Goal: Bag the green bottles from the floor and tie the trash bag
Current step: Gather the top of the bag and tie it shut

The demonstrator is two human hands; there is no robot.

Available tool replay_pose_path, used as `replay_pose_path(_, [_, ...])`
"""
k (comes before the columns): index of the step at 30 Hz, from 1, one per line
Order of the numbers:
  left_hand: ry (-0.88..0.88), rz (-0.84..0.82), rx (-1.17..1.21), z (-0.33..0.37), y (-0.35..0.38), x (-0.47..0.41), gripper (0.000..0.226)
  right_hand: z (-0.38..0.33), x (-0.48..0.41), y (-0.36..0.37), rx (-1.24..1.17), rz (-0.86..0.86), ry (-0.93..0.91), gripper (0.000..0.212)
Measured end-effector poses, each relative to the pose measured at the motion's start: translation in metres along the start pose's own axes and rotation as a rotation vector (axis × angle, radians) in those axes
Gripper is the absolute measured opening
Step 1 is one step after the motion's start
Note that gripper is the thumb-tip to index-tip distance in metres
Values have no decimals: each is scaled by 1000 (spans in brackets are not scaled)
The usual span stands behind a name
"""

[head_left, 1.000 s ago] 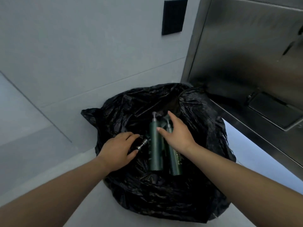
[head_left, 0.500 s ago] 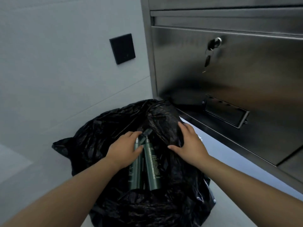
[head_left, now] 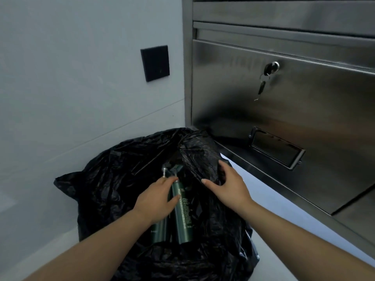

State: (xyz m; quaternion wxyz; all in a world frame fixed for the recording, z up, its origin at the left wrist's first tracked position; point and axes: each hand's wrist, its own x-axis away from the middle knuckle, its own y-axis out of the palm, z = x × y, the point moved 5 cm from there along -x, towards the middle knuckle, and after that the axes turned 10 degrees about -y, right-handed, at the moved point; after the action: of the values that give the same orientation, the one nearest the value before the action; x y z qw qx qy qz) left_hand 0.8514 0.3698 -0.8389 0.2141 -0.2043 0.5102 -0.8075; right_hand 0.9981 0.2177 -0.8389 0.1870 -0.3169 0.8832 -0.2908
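A black trash bag (head_left: pixel 113 183) lies crumpled and open on the floor in the corner. Two dark green pump bottles lie side by side on its plastic, pump heads pointing away from me. My left hand (head_left: pixel 157 199) lies over the left bottle (head_left: pixel 159 233), fingers curled round its upper part and touching the right bottle (head_left: pixel 182 216). My right hand (head_left: pixel 229 186) grips a raised fold of the bag (head_left: pixel 199 155) just right of the bottles, thumb on one side and fingers on the other.
A stainless steel cabinet (head_left: pixel 284 118) with a key (head_left: pixel 263 84) hanging in its lock stands close on the right. A grey wall with a black switch plate (head_left: pixel 155 62) rises behind the bag. Pale floor shows at the lower left and right.
My right hand left the bottles and took hold of the bag's fold on the right. My left hand moved from the bag plastic onto the left bottle. The view tilted up and right.
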Motion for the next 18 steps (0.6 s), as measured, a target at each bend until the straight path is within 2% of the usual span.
replay_pose_path(5, [-44,-10,35,-9,-1,-7,59,4,-1,7,15,54,58,59])
replay_pose_path(8, [-64,-3,131,-10,-1,-11,58,5,0,3,-97,41,29,48])
replay_pose_path(13, [-125,40,413,-8,-8,-19,52,-4,2,-17,-221,61,-73,42])
replay_pose_path(18, [-218,78,699,0,-16,-31,52,-8,11,-25,-257,72,-90,44])
